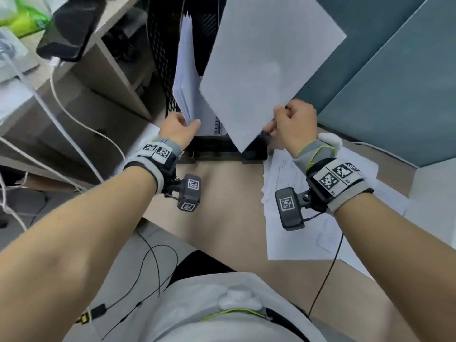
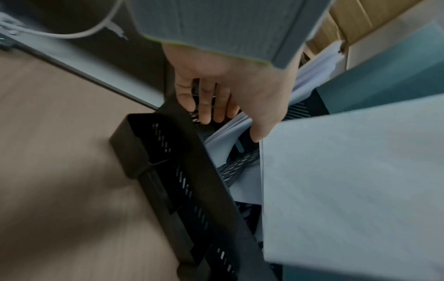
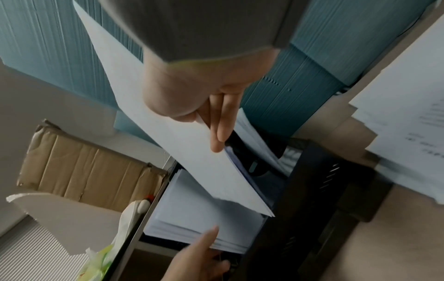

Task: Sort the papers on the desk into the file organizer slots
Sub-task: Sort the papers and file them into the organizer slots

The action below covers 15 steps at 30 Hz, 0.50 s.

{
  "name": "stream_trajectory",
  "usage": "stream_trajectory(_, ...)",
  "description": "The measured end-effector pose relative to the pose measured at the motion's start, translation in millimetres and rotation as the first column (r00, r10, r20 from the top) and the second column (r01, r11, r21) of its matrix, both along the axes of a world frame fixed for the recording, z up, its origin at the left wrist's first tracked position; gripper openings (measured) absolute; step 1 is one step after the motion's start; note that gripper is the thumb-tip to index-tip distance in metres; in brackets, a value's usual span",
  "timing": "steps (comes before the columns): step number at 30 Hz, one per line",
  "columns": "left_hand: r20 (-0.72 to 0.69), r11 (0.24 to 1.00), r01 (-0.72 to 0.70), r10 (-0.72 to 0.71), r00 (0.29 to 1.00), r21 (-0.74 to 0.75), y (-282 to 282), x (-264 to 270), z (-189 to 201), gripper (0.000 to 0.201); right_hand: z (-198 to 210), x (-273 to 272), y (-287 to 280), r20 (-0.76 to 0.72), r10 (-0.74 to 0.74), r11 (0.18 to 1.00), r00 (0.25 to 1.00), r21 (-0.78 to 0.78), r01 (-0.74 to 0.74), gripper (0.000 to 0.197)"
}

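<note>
A black mesh file organizer [image 1: 162, 58] stands at the desk's back edge. A stack of white papers [image 1: 186, 82] stands upright in one of its slots. My left hand [image 1: 177, 129] holds that stack's lower corner, thumb on its right face and fingers [image 2: 206, 112] down between the stack [image 2: 228, 129] and the organizer's wall [image 2: 192, 180]. My right hand [image 1: 296, 124] pinches the lower edge of a blank white sheet [image 1: 266, 65], tilted above the slots right of the stack. In the right wrist view the thumb lies on the sheet [image 3: 180, 152] and the fingers [image 3: 218, 133] lie under it.
A loose pile of printed papers [image 1: 296, 230] lies on the desk at the right, under my right wrist. A teal partition [image 1: 382, 82] walls the back right. Shelves with a black device [image 1: 69, 28] and white cables [image 1: 74, 119] stand at the left.
</note>
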<state>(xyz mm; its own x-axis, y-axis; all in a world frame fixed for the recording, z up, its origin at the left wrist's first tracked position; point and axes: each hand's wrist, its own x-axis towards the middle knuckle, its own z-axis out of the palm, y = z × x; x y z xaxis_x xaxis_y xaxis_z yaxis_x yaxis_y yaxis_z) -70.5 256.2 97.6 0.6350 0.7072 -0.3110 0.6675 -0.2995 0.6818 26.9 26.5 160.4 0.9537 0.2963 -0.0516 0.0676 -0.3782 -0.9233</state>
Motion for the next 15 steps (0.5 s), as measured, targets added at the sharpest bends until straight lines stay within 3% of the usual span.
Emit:
stream_trajectory(3, -0.064, 0.994, 0.081, -0.076, 0.995, 0.073, 7.4, 23.9, 8.7, 0.052, 1.9, 0.8, 42.3, 0.023, 0.035, 0.999, 0.999, 0.029, -0.036, 0.035)
stream_trajectory(5, -0.110, 0.991, 0.069, -0.057, 0.992, 0.113, 10.9, 35.5, 12.6, 0.044, -5.7, 5.0, 69.8, 0.034, 0.067, 0.997, 0.997, 0.030, -0.068, 0.031)
stream_trajectory(9, -0.192, 0.984, 0.086, -0.054, 0.980, 0.158, 15.9, 39.8, 16.3, 0.040, -32.6, 5.7, 113.8, 0.048, 0.131, 0.985, 0.990, -0.121, -0.124, 0.025)
stream_trajectory(11, -0.179, 0.986, 0.105, -0.081, 0.980, 0.129, 13.9, 36.7, 15.4, 0.037, -51.5, 1.5, 121.8, 0.042, 0.208, 0.941, 0.977, -0.281, -0.188, 0.025)
stream_trajectory(13, -0.145, 0.989, 0.105, -0.089, 0.985, 0.107, 19.4, 30.3, 15.7, 0.032, -69.5, -3.5, 127.8, -0.049, 0.295, 0.847, 0.954, -0.448, -0.285, 0.025)
stream_trajectory(15, -0.119, 0.989, 0.127, -0.117, 0.986, 0.082, 25.2, 20.8, 16.9, 0.024, -81.5, -9.6, 125.5, -0.166, 0.365, 0.774, 0.916, -0.494, -0.398, 0.021)
